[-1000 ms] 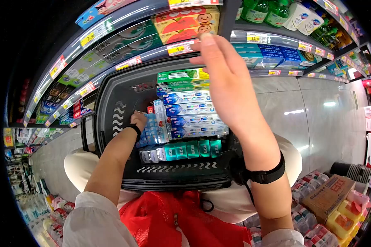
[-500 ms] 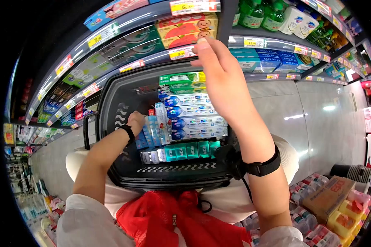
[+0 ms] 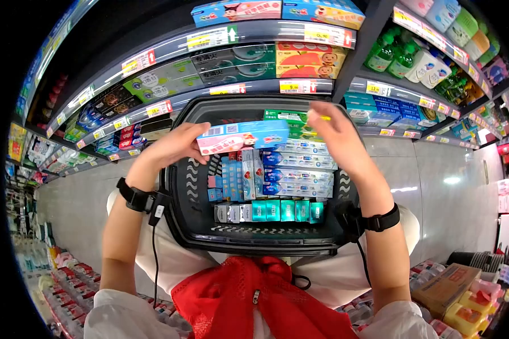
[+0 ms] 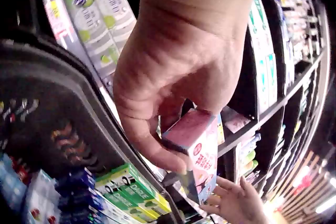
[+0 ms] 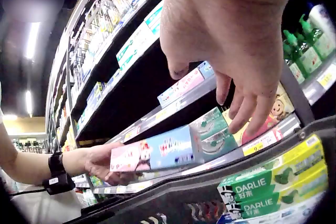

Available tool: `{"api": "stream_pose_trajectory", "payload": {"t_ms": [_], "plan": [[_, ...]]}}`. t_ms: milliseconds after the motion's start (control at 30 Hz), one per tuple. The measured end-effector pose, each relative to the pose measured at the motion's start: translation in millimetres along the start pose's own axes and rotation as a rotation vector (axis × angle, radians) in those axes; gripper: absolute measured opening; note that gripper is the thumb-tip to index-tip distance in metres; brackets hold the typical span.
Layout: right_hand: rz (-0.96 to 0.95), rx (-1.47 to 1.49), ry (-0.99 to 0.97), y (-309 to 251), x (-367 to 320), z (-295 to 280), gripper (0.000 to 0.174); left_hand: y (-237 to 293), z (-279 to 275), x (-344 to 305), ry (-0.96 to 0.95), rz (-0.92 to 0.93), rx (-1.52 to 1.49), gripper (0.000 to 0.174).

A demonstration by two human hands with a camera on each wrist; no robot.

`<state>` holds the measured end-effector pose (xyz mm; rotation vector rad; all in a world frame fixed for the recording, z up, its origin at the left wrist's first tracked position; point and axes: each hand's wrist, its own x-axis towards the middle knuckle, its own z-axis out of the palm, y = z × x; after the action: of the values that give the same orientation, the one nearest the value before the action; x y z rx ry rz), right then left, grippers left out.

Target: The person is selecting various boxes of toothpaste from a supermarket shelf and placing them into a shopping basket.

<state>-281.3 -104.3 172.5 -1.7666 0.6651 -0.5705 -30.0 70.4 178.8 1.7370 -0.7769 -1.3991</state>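
Observation:
My left hand (image 3: 178, 144) grips one end of a pink and blue toothpaste box (image 3: 243, 137), held level above the back of a black shopping basket (image 3: 195, 223). In the left wrist view, the thumb and fingers curl round the box's pink end. To the right of the box's free end is my right hand (image 3: 339, 138), with nothing in it; its fingers hang loosely bent in the right wrist view. Beneath the hands, the basket holds green Darlie boxes (image 5: 257, 187), blue and white boxes (image 3: 300, 176), small light blue boxes (image 3: 232, 178) and teal boxes (image 3: 288, 210).
Behind the basket, a shelf (image 3: 254, 85) carries toothpaste boxes, with similar pink and blue boxes (image 3: 237, 12) one level up. Green pump bottles (image 3: 402, 59) stand at the right. A cardboard carton (image 3: 447, 288) and wrapped bottles are on the floor at the lower right.
My left hand has come up from the basket's left side and now holds the pink and blue box. My right hand has lowered over the basket's right back. The head view has shifted left.

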Motion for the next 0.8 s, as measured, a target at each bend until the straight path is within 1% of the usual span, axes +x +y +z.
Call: {"api": "stream_pose_trajectory", "payload": {"t_ms": [67, 100, 133, 167, 200, 233, 267, 333, 367, 400, 433, 467, 500, 533, 567, 600, 633, 700, 733, 800], "plan": [[0.017, 0.057, -0.117, 0, -3, 7, 0.056, -5, 5, 7, -0.104, 0.018, -0.239, 0.04], [0.027, 0.106, -0.16, 1, -3, 11, 0.056, -8, 6, 13, -0.115, -0.015, -0.24, 0.039], [0.031, 0.119, -0.163, 7, 0, 16, 0.052, -9, 7, 18, -0.171, -0.015, -0.244, 0.04], [0.036, 0.107, -0.169, 7, 2, 17, 0.052, -10, 10, 22, -0.228, -0.02, -0.245, 0.042], [0.093, 0.181, -0.19, 7, 3, 19, 0.048, -9, 12, 25, -0.238, -0.064, -0.234, 0.049], [0.148, 0.261, -0.205, 6, 5, 22, 0.044, -12, 10, 28, -0.267, -0.085, -0.274, 0.051], [0.198, 0.348, -0.16, 1, 6, 25, 0.037, -15, 7, 31, -0.301, -0.069, -0.272, 0.052], [0.229, 0.338, -0.144, -2, 11, 24, 0.036, -15, 2, 36, -0.362, -0.018, -0.26, 0.055], [0.257, 0.322, -0.135, -4, 14, 25, 0.035, -14, 4, 36, -0.361, -0.021, -0.264, 0.055], [0.256, 0.33, -0.076, -7, 16, 29, 0.033, -7, 11, 32, -0.247, 0.024, -0.252, 0.054], [0.259, 0.329, -0.08, -5, 19, 30, 0.033, -5, 14, 31, -0.134, 0.069, -0.241, 0.054], [0.263, 0.353, -0.047, 0, 23, 31, 0.036, -11, 12, 36, -0.101, 0.102, -0.084, 0.048], [0.266, 0.377, -0.013, 4, 25, 32, 0.039, -16, 11, 39, -0.175, 0.323, 0.074, 0.037], [0.271, 0.423, 0.03, 5, 26, 36, 0.043, -19, 14, 41, -0.239, 0.319, 0.108, 0.034], [0.274, 0.422, 0.031, 6, 26, 39, 0.043, -21, 19, 41, -0.304, 0.315, 0.143, 0.032], [0.281, 0.399, -0.015, 7, 25, 41, 0.041, -21, 24, 43, -0.336, 0.328, 0.259, 0.032], [0.287, 0.377, -0.059, 8, 24, 43, 0.04, -5, 29, 33, -0.359, 0.206, 0.41, 0.034], [0.294, 0.435, -0.087, 14, 21, 50, 0.046, -32, 36, 45, -0.355, 0.304, 0.294, 0.041], [0.293, 0.449, -0.101, 16, 19, 53, 0.049, -39, 39, 47, -0.357, 0.303, 0.296, 0.041], [0.291, 0.463, -0.113, 19, 15, 58, 0.051, -42, 46, 46, -0.267, 0.286, 0.011, 0.047]]}}
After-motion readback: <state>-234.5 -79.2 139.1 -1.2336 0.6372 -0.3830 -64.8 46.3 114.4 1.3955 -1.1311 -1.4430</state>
